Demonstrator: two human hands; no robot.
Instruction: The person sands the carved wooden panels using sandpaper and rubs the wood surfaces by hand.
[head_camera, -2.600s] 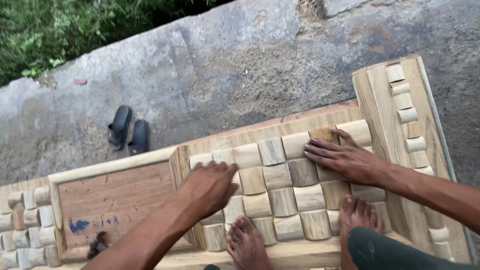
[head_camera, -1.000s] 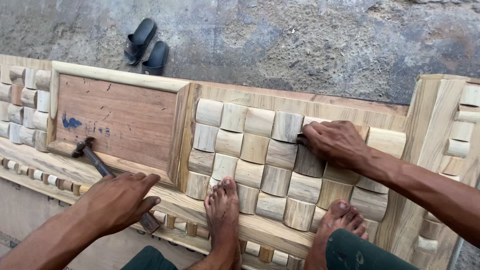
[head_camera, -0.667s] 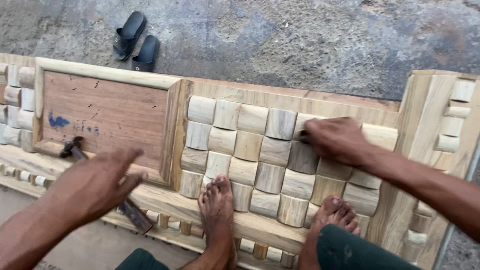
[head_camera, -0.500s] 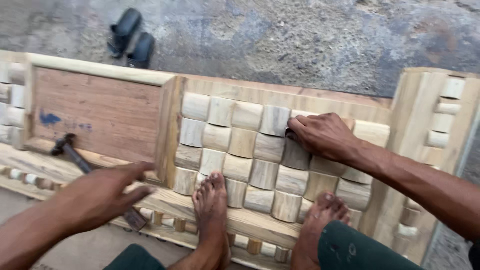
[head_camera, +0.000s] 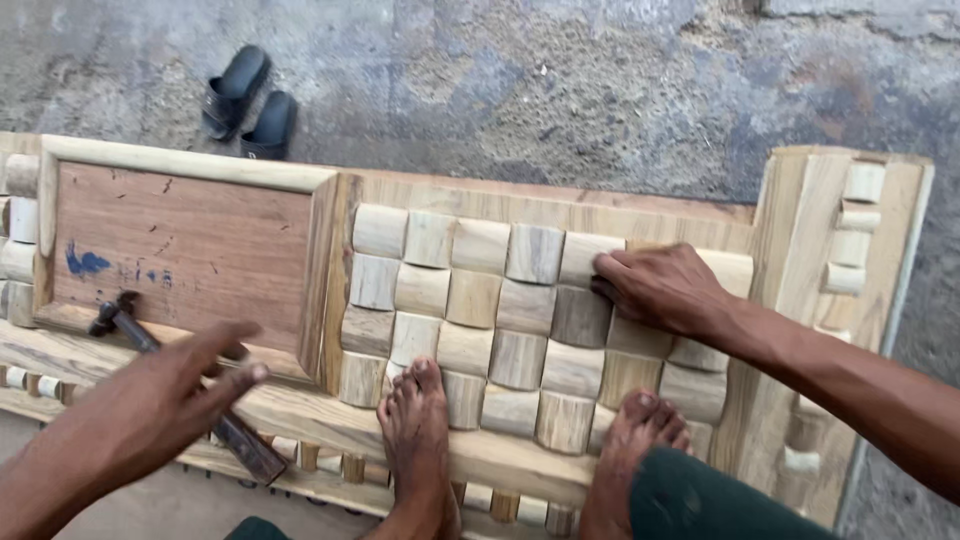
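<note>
Wooden block (head_camera: 598, 258) pinned into the chequered panel (head_camera: 480, 320) by the flat, empty right hand (head_camera: 665, 290); spread, empty left hand (head_camera: 160, 400) reaching toward the near-left hammer (head_camera: 180, 385), which must be gripped next.

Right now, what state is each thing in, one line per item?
left hand: open, fingers spread, over the hammer handle, not gripping
right hand: flat, pressing on the block panel
hammer: lying on the wooden frame
block panel: lying flat, both bare feet on it
sandals: off, paired on the concrete
</note>
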